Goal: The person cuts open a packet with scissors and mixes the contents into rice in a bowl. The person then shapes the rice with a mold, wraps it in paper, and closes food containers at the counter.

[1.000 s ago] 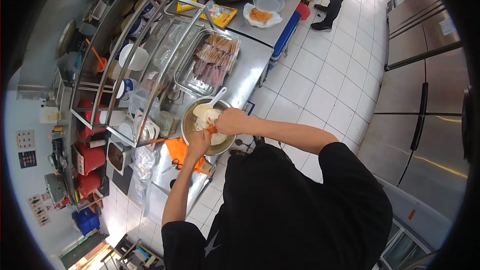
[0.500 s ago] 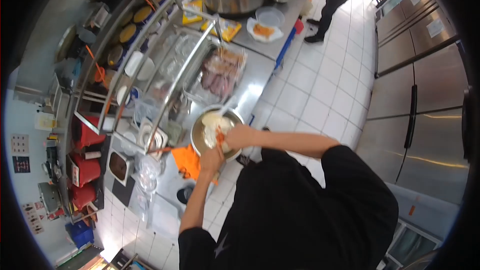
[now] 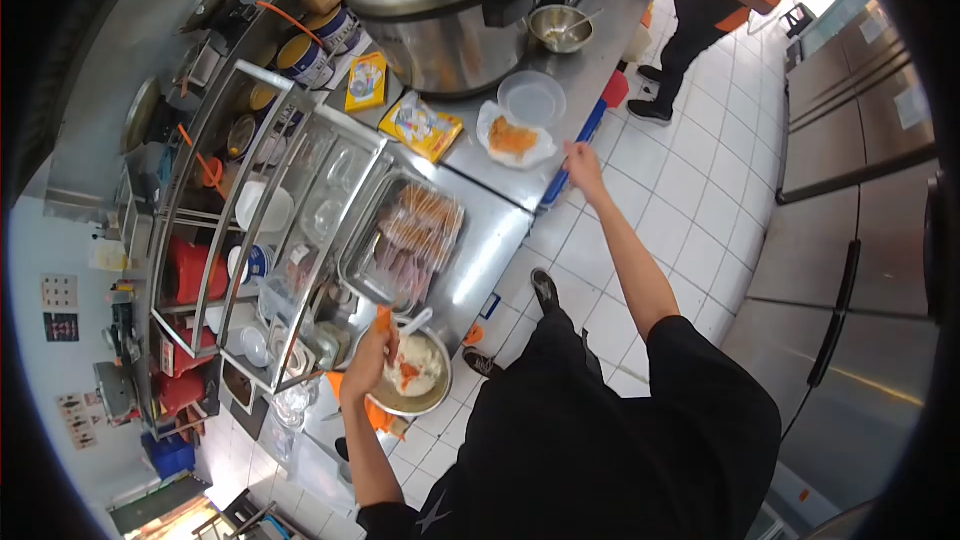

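Note:
A metal bowl [image 3: 440, 395] holds a creamy white mixture with orange-red bits on top, and a white spoon [image 3: 413, 323] leans in it. Over the bowl's left side, my left hand [image 3: 370, 355] is closed on an orange food piece that sticks up from its fingers. My right hand [image 3: 583, 169] is stretched out past the counter's edge, near a piece of orange-brown food [image 3: 512, 138] on white paper. Its fingers are curled together; whatever they hold, if anything, is too small to make out.
A covered tray of packed meat [image 3: 420, 227] lies beyond the bowl. A wire rack [image 3: 330, 240] stands at left. A large steel cooker [image 3: 440, 30], yellow packets [image 3: 421, 127] and a small metal bowl [image 3: 561, 30] are further back. A co-worker [image 3: 712, 20] stands at upper right.
My right hand has left the bowl and moved up and right toward the paper with the food. My left hand stays at the bowl, now lifted with the orange piece. The view has shifted.

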A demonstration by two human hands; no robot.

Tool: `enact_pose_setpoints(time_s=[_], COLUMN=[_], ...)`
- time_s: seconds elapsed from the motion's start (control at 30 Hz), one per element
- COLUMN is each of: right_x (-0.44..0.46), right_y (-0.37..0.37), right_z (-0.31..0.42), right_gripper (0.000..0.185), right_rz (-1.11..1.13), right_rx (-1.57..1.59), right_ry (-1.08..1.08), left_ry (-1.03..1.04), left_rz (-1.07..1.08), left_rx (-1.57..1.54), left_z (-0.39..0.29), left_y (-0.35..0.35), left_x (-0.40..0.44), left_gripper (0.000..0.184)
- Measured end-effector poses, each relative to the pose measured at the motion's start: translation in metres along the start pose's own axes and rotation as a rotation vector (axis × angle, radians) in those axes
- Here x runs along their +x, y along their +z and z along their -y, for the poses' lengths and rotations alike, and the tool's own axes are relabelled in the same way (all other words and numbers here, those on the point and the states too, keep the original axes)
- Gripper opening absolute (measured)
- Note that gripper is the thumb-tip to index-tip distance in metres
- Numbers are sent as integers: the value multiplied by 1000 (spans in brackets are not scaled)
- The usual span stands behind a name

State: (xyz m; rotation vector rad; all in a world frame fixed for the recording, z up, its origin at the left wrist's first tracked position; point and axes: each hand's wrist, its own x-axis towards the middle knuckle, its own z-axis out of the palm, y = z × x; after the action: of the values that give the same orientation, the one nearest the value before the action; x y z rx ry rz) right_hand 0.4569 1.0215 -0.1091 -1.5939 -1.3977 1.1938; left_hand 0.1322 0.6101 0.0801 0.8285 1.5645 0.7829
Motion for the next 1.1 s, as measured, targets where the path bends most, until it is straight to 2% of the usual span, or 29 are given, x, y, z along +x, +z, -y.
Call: enact_pose_setpoints(time_s=[0.07, 0.1, 0.17, 0.23, 0.27, 0.3, 0.37, 0.4, 0.47, 0.57, 0.67, 0.77, 0.9, 1.0, 1.1], right_x=[55, 72, 95, 126, 141, 155, 175, 169, 126, 89, 77, 97, 96, 95, 98], right_y=[-16, -10, 9, 15, 20, 24, 27, 19, -6, -7, 11, 34, 27, 28, 25], right_z=[34, 40, 49, 26, 9, -10, -45, -31, 23, 35, 32, 9, 27, 19, 10], right_gripper=[54, 55, 60, 61, 61, 60, 59, 56, 52, 44, 35, 22, 17, 17, 21], right_rz=[167, 142, 82, 125, 146, 73, -74, -51, -5, 311, 360, 209, 247, 266, 204], right_rx=[199, 113, -51, -43, -39, -47, -74, -67, -57, -351, -312, -129, -77, -68, -56], right_ry=[163, 155, 133, 132, 131, 47, -113, -29, 141, 20, -123, -260, -235, -235, -169], left_ry=[22, 77, 208, 252, 379, 506, 482, 469, 454, 507, 555, 646, 652, 628, 583], left_rz=[-41, 49, 2, -165, -152, -135, -134, -132, -130, -167, -184, -204, -171, -129, -175], left_rx=[39, 76, 397, 466, 599, 731, 993, 1119, 1155, 1176, 1111, 1001, 887, 1264, 1376], left_z=[-55, -73, -79, -105, -94, -86, -100, -102, -106, -117, -113, -104, -100, -99, -90], left_y=[24, 28, 35, 68, 70, 71, 86, 95, 109, 122, 128, 127, 128, 136, 149], left_x=[74, 118, 212, 284, 329, 367, 401, 414, 427, 433, 435, 444, 444, 442, 450], left_gripper=[59, 53, 44, 32, 30, 31, 33, 35, 36, 37, 34, 30, 35, 30, 25])
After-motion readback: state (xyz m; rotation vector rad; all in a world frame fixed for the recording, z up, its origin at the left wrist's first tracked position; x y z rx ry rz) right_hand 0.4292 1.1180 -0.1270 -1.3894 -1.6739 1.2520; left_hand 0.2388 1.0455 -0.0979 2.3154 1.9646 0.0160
